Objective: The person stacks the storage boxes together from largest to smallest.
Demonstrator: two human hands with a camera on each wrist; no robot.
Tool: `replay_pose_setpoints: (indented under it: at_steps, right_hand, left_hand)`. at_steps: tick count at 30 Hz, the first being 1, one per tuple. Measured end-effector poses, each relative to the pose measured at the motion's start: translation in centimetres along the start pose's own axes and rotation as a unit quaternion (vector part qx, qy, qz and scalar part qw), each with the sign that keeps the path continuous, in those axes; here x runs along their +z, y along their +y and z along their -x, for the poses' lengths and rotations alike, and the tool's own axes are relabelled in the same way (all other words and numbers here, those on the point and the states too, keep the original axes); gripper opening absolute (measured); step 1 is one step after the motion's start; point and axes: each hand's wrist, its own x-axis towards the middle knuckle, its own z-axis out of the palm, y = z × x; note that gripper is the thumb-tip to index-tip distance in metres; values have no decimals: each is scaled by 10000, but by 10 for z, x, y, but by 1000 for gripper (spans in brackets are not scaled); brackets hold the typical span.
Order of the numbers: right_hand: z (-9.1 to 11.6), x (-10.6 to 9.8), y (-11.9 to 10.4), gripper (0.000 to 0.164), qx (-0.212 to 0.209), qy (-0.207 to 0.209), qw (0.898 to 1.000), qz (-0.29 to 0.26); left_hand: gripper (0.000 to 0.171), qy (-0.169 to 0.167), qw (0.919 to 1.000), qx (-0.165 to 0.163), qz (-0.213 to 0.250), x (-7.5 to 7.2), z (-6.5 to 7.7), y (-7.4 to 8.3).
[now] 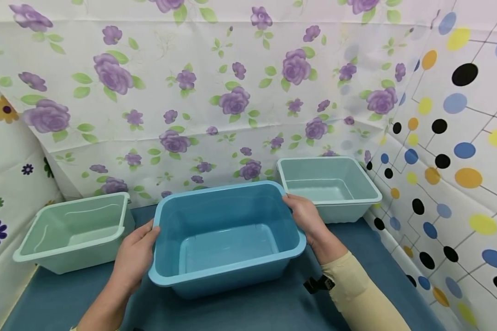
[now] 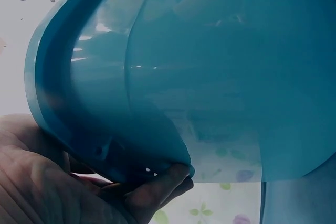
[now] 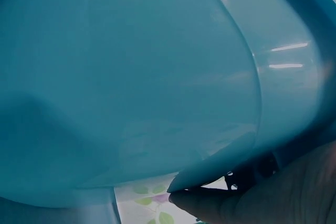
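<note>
A blue plastic basin (image 1: pixel 228 248) with rounded corners and a wide rim is held between both hands, its inside bare. My left hand (image 1: pixel 134 253) grips the rim at the left end, thumb on top. At the opposite end my right hand (image 1: pixel 308 220) grips the rim, thumb over the edge. In the left wrist view the basin's outer wall (image 2: pixel 210 77) fills most of the picture, with fingers (image 2: pixel 157 187) curled under the rim. The right wrist view shows the outer wall (image 3: pixel 157 87) too, a finger (image 3: pixel 199 203) tucked beneath the rim.
A pale green basin (image 1: pixel 78 248) stands at left on the blue tabletop (image 1: pixel 240 312). Pale blue-green basins (image 1: pixel 339 211), seemingly stacked, stand at back right. Behind hangs a flowered sheet (image 1: pixel 207 115); a dotted sheet (image 1: pixel 451 151) lines the right side.
</note>
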Motion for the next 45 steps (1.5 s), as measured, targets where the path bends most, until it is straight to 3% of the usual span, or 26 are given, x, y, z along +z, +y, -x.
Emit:
replay_pose_setpoints:
  at_steps: [23,45]
  right_hand:
    - [4,0,1,57,-59,104,9993,346]
    - [3,-1,4,61,-132,151,9966,793]
  left_hand:
    - [62,149,9998,55,-155,1,9,0]
    - [64,166,9994,90,-287,0,4,-6]
